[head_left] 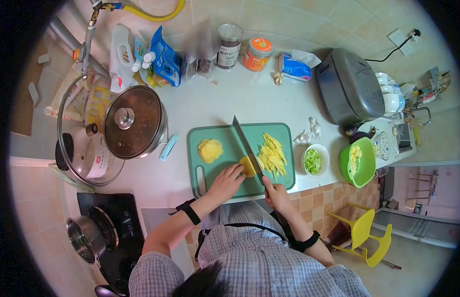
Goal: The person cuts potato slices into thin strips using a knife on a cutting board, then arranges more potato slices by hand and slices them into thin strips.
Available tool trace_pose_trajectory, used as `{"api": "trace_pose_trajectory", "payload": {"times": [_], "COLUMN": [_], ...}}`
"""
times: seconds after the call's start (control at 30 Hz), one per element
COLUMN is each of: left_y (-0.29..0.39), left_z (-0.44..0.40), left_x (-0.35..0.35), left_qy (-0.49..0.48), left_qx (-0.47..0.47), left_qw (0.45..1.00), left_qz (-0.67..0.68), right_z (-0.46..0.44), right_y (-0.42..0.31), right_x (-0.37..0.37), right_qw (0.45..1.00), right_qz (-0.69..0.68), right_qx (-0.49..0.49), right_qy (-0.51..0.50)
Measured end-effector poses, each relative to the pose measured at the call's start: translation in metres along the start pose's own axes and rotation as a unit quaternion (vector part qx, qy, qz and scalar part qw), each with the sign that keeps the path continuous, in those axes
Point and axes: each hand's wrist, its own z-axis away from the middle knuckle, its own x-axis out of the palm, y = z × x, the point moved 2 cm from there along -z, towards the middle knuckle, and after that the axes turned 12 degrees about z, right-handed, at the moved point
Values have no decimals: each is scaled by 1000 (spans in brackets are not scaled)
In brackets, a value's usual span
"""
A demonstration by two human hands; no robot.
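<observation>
A green cutting board (221, 129) lies on the white counter. With curled fingertips, my left hand (229, 182) presses a small stack of yellow potato slices (248, 167) against it. My right hand (277, 196) grips the handle of a kitchen knife (246, 142), its blade crossing the board at the right side of the stack. Right of the blade lies a pile of cut potato strips (272, 156). Another pile of round potato slices (210, 150) sits at the board's upper left. The blade partly hides the stack's cut edge.
Right of the board stand a white bowl of chopped greens (313, 161) and a green basin (359, 179) with yellow pieces. To the left are a lidded pot (136, 123) and a light-blue-handled peeler-like tool (168, 147). A rice cooker (348, 84), jars and bags line the wall.
</observation>
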Motion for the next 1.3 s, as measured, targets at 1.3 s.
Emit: {"api": "trace_pose_trajectory", "payload": {"times": [1.3], "left_y": [-12], "left_z": [-20], "left_x": [1], "left_qy": [-15], "left_qx": [29], "left_qw": [999], "left_qz": [1], "right_z": [-11], "right_y": [7], "right_x": [-1], "right_qw": [997], "right_qz": [58], "right_qx": [-28], "right_qy": [30]}}
